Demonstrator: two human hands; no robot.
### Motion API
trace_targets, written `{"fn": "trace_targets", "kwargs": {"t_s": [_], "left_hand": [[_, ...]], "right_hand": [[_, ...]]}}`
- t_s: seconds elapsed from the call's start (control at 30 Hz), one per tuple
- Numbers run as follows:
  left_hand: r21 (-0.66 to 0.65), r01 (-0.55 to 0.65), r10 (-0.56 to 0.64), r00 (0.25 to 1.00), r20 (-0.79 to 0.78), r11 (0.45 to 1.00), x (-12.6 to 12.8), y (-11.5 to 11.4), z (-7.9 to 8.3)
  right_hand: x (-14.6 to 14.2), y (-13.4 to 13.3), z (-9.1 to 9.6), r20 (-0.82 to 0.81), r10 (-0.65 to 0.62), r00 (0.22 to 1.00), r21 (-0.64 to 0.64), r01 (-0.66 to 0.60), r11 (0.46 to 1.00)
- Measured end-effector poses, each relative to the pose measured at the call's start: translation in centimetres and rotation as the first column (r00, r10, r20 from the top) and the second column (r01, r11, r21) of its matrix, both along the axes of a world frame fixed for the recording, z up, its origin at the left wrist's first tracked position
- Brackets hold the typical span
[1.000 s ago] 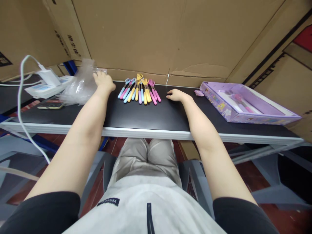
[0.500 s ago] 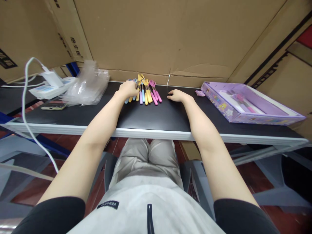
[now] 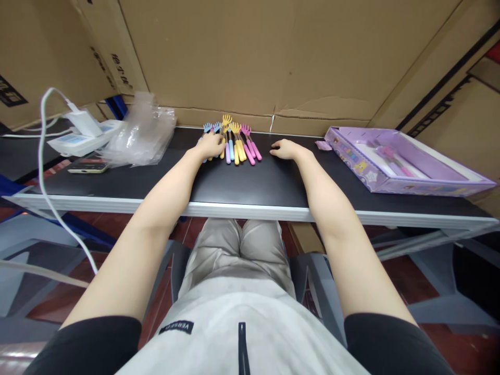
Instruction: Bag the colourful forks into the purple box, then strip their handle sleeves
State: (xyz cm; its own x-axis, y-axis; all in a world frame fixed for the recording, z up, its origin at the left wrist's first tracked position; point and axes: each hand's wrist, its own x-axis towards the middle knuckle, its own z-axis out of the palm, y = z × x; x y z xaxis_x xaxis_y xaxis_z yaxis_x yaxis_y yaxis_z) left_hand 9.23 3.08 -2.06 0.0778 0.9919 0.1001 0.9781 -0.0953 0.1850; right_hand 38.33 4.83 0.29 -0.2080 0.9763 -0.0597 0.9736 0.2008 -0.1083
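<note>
A row of small forks with pastel handles [image 3: 237, 141], blue, yellow, pink and purple, lies at the back of the black table [image 3: 242, 182]. My left hand [image 3: 211, 145] rests on the left end of that row, its fingers curled over the blue-handled forks; whether it grips one is hidden. My right hand [image 3: 284, 149] lies on the table just right of the row, fingers bent loosely and spread, holding nothing.
A crumpled pile of clear plastic bags [image 3: 140, 133] sits at the left. Beyond it are a white charger with cable [image 3: 80, 124] and a phone [image 3: 88, 166]. An open purple gift box [image 3: 402, 161] lies at the right. Cardboard walls stand behind.
My left hand left the plastic bags and moved right onto the left end of the fork row. My right hand stayed where it was.
</note>
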Motion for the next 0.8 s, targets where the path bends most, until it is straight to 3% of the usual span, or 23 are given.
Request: {"fn": "trace_targets", "kwargs": {"t_s": [0.3, 0.43, 0.53, 0.6, 0.7, 0.8], "left_hand": [[-0.016, 0.03, -0.03, 0.999, -0.044, 0.999, -0.1, 0.0, 0.0], [-0.004, 0.048, -0.048, 0.999, -0.024, 0.999, -0.1, 0.3, -0.2], [-0.007, 0.058, -0.058, 0.997, -0.051, 0.998, -0.2, 0.5, -0.4], [-0.004, 0.06, -0.06, 0.996, -0.065, 0.998, -0.3, 0.9, -0.6], [0.013, 0.062, -0.061, 0.997, -0.055, 0.998, -0.7, 1.4, -1.0], [0.021, 0.065, -0.064, 0.997, -0.042, 0.998, -0.9, 1.7, -1.2]], "right_hand": [[-0.4, -0.3, 0.1, -0.012, -0.001, 1.0, -0.001, 0.001, 1.0], [0.5, 0.2, 1.3, 0.12, 0.007, 0.993, 0.041, -0.012, 0.999], [3.0, 0.2, 3.6, 0.246, -0.054, 0.968, 0.182, 0.008, 0.983], [5.4, -0.1, 5.7, 0.238, -0.134, 0.962, 0.229, 0.079, 0.97], [9.8, -1.4, 8.1, 0.189, -0.293, 0.937, 0.285, 0.233, 0.93], [14.6, -3.4, 8.7, 0.163, -0.519, 0.839, 0.259, 0.471, 0.843]]}}
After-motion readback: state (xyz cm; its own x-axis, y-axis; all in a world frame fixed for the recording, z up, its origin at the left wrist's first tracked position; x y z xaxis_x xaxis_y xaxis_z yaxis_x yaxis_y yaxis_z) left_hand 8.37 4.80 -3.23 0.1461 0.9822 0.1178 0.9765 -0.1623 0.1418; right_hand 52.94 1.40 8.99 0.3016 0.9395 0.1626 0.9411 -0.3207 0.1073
